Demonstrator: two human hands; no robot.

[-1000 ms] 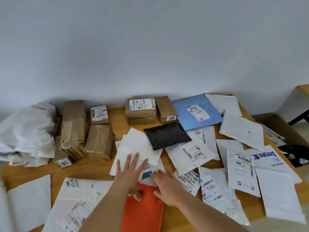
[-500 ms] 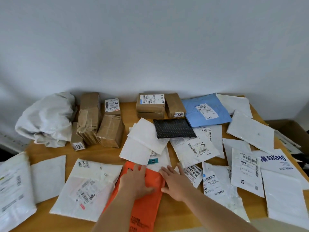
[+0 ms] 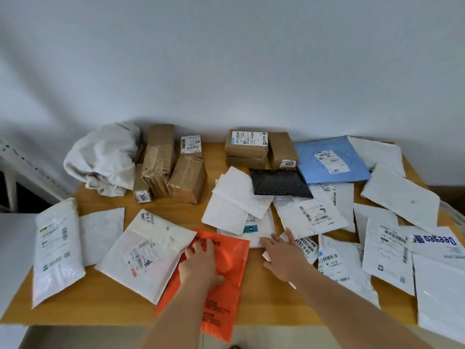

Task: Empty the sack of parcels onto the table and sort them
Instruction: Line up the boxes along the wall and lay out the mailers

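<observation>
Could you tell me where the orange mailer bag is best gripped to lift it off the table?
Probably by its near end. The orange mailer bag lies flat, but that end overhangs the table edge, so a thumb and fingers can pinch it from the person's side. Its far left corner lies close against a white mailer, and the left hand rests on its middle.

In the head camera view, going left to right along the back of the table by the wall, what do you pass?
Crumpled white sack → taped brown boxes → stacked brown boxes with the white label → brown box marked 4001 → blue mailer → white mailer.
</observation>
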